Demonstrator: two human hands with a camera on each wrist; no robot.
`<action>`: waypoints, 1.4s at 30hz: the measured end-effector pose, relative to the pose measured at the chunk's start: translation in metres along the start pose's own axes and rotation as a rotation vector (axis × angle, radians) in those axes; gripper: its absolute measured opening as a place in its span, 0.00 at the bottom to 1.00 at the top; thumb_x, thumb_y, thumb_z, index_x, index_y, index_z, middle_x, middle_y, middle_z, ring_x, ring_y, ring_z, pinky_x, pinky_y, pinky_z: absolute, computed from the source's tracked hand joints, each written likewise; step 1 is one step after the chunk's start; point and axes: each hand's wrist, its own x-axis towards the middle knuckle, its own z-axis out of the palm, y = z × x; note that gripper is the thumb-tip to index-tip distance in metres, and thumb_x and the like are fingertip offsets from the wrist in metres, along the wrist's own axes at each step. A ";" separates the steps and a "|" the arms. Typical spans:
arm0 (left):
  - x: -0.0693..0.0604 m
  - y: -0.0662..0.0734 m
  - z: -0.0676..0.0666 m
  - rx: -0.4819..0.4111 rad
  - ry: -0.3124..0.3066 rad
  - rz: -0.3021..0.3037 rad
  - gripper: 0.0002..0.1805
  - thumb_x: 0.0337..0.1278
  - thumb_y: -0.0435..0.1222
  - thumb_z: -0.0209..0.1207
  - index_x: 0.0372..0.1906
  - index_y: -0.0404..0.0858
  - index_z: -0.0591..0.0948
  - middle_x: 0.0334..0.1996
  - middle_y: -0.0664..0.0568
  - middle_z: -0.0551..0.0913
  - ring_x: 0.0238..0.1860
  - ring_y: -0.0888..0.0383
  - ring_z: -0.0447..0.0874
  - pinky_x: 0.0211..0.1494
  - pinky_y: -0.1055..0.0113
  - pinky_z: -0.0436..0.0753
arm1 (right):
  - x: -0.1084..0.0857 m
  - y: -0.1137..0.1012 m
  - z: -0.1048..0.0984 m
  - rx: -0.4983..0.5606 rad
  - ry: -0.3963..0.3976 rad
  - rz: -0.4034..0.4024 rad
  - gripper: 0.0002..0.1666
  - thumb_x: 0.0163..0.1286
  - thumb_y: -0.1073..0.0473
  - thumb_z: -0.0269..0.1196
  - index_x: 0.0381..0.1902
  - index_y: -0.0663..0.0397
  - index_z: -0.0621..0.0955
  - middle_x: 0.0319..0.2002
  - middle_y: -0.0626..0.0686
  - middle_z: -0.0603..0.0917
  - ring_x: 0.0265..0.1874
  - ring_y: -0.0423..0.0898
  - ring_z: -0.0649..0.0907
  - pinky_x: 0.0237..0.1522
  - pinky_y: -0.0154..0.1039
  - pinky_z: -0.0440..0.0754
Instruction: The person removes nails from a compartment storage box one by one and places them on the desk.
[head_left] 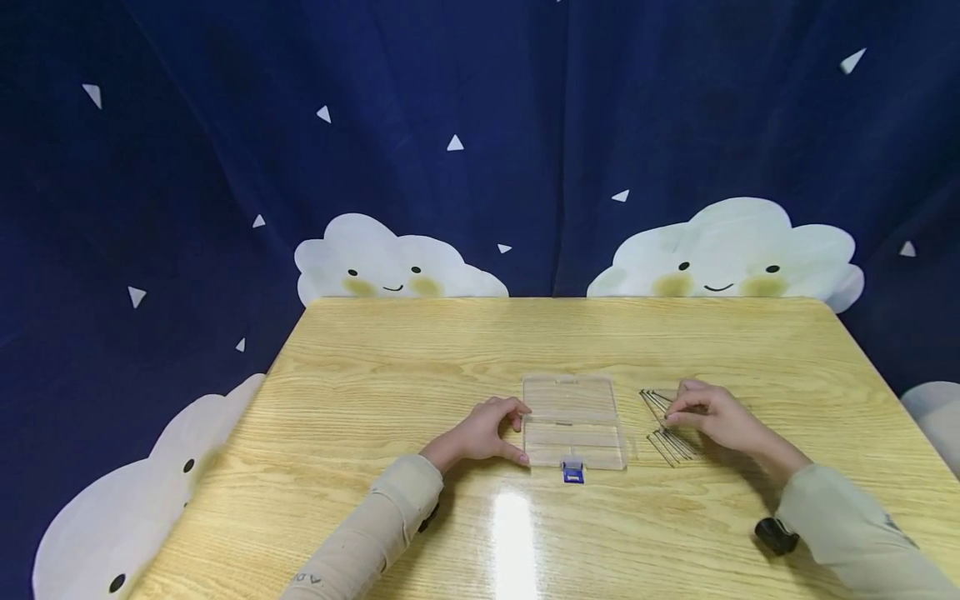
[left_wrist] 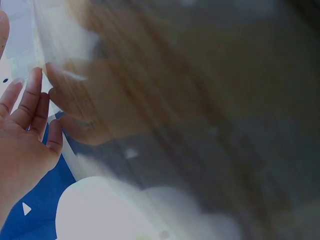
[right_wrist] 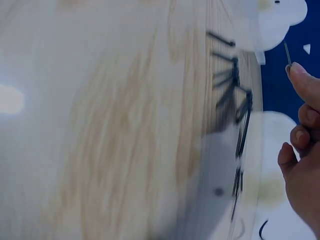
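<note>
A clear plastic case (head_left: 592, 454) lies on the table with its lid (head_left: 567, 398) folded back and a blue latch (head_left: 573, 474) at its front. At the case's left edge is my left hand (head_left: 483, 429), thumb near the front corner and fingers by the hinge. In the left wrist view its fingers look loosely extended. To the right of the case, my right hand (head_left: 708, 414) pinches a thin metal nail (right_wrist: 287, 53) between thumb and finger. Below and beside that hand several long nails (head_left: 672, 447) lie in a loose bunch on the tabletop.
The wooden table (head_left: 360, 367) reaches back to a dark blue curtain (head_left: 525, 108) printed with clouds and white triangles. A bright light reflection shows on the tabletop in front of the case. A black object (head_left: 776, 536) sits by the right sleeve's cuff.
</note>
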 end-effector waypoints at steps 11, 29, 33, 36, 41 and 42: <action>0.001 -0.001 0.001 -0.009 -0.002 0.007 0.36 0.35 0.46 0.72 0.53 0.39 0.72 0.34 0.58 0.75 0.46 0.59 0.67 0.58 0.59 0.61 | -0.018 0.024 -0.024 -0.097 -0.002 0.090 0.07 0.55 0.74 0.62 0.27 0.60 0.83 0.22 0.45 0.71 0.21 0.36 0.67 0.21 0.32 0.66; 0.000 -0.001 0.002 -0.009 0.002 0.006 0.36 0.35 0.46 0.72 0.53 0.39 0.72 0.33 0.58 0.75 0.46 0.58 0.67 0.58 0.59 0.61 | -0.034 0.043 -0.037 -0.240 0.001 0.253 0.05 0.56 0.70 0.64 0.27 0.56 0.83 0.22 0.44 0.73 0.22 0.35 0.69 0.24 0.32 0.67; -0.001 -0.002 0.001 0.000 0.015 0.051 0.35 0.36 0.47 0.71 0.52 0.37 0.72 0.33 0.59 0.74 0.45 0.59 0.68 0.57 0.59 0.62 | -0.035 0.042 -0.038 -0.255 0.024 0.271 0.03 0.56 0.69 0.64 0.28 0.59 0.84 0.21 0.44 0.74 0.20 0.35 0.69 0.22 0.32 0.67; -0.002 -0.002 0.001 -0.001 0.020 0.066 0.35 0.37 0.47 0.71 0.52 0.37 0.72 0.33 0.59 0.74 0.44 0.59 0.68 0.56 0.59 0.62 | -0.032 0.035 -0.037 -0.251 0.063 0.260 0.04 0.55 0.69 0.65 0.30 0.62 0.85 0.22 0.44 0.75 0.19 0.36 0.69 0.21 0.32 0.67; -0.001 -0.001 0.001 -0.010 0.009 0.021 0.35 0.35 0.45 0.72 0.53 0.39 0.72 0.34 0.58 0.75 0.45 0.59 0.67 0.58 0.59 0.62 | -0.020 0.020 -0.022 -0.200 0.105 0.141 0.06 0.54 0.72 0.64 0.33 0.66 0.84 0.23 0.46 0.76 0.19 0.36 0.68 0.21 0.31 0.66; 0.000 0.000 0.001 -0.006 0.011 0.018 0.35 0.35 0.45 0.72 0.53 0.39 0.72 0.34 0.57 0.75 0.45 0.59 0.68 0.58 0.59 0.62 | -0.017 0.017 -0.018 -0.184 0.106 0.107 0.07 0.54 0.73 0.64 0.32 0.67 0.84 0.23 0.46 0.76 0.19 0.36 0.68 0.21 0.31 0.67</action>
